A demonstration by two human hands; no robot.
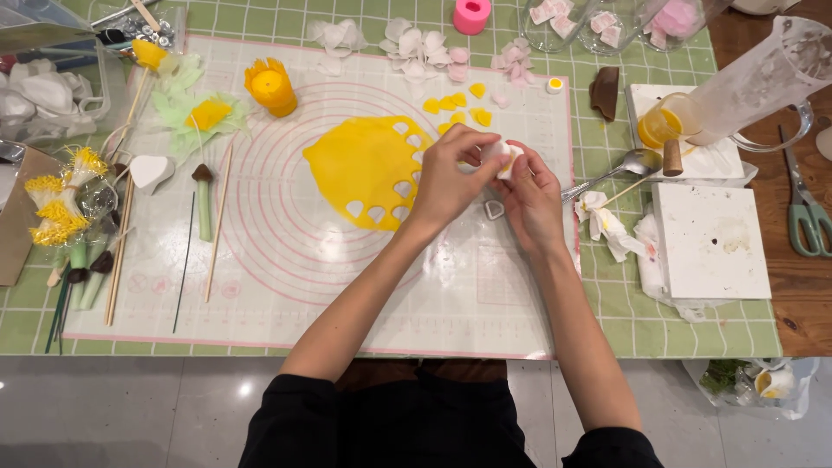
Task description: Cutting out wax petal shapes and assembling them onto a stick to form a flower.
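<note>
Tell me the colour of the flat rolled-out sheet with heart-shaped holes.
Yellow; the flat rolled-out sheet shows best in the head view.

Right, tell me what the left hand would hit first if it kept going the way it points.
The left hand points up and right, fingers on a small white piece. Beyond that, probably the loose yellow cut-outs on the mat; depth is unclear.

Setting: I read this as a home craft workspace for handmade flowers. Evidence: a wooden tabletop [806, 286] under a green checked cloth [607, 156], with a translucent work mat [286, 260] printed with circles at frame centre. Rolled yellow clay sheet [364, 165] with petal cut-outs at centre. White petals [416, 48] along the top edge; stamen bundles [56, 208] and sticks at left; scissors [808, 212] at right.
</note>
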